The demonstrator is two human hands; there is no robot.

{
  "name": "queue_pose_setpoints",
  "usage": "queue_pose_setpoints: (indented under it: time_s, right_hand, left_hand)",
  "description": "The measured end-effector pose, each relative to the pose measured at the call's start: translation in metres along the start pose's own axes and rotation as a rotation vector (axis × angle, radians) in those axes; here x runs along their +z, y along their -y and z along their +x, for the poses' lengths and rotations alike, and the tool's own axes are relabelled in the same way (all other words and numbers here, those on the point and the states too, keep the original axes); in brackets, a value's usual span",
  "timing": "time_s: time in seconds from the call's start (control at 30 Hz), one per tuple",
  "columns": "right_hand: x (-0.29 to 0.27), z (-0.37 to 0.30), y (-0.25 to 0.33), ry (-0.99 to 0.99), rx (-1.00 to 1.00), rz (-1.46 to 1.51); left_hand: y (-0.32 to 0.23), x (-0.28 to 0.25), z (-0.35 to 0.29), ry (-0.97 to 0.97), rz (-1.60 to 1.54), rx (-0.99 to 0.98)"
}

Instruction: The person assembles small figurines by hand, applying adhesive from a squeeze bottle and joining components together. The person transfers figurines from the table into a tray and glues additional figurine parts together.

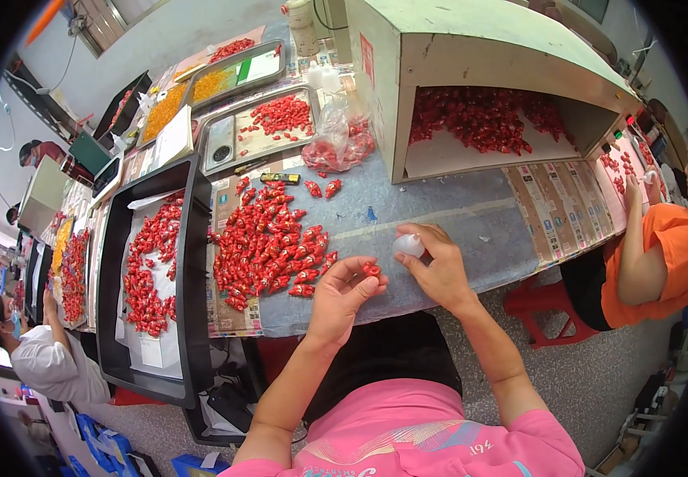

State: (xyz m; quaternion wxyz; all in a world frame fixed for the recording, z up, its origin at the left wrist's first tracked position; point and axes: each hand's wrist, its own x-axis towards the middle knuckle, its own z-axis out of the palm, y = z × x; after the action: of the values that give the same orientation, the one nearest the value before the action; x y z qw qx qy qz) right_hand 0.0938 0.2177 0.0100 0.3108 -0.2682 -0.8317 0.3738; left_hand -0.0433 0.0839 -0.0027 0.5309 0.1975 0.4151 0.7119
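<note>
Between the thumb and fingers of my left hand [339,300] is a small red figurine piece [372,271]. My right hand [444,269] is wrapped round a small whitish squeeze bottle [409,245], held just right of the piece and apart from it. Both hands are over the near edge of the grey-blue table cover [431,208]. A large heap of similar red pieces with gold marks [268,250] lies left of my left hand. Two loose red pieces [324,189] lie beyond the heap, near a dark and yellow tube [280,178].
A black tray [194,294] of red pieces stands at the left. Metal trays [316,107] and a plastic bag [336,131] are farther back. A pale box-shaped booth [398,103] holding red pieces stands at the back right. A person in orange [654,262] sits at the right, beside a red stool [547,318].
</note>
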Motion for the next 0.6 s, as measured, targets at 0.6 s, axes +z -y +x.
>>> queue_pose_setpoints:
  time_s: [0.6]
  right_hand:
    - [-0.032, -0.037, 0.000, -0.129, 0.382, 0.974]
  left_hand:
    - [-0.004, -0.006, 0.005, 0.036, 0.036, -0.101]
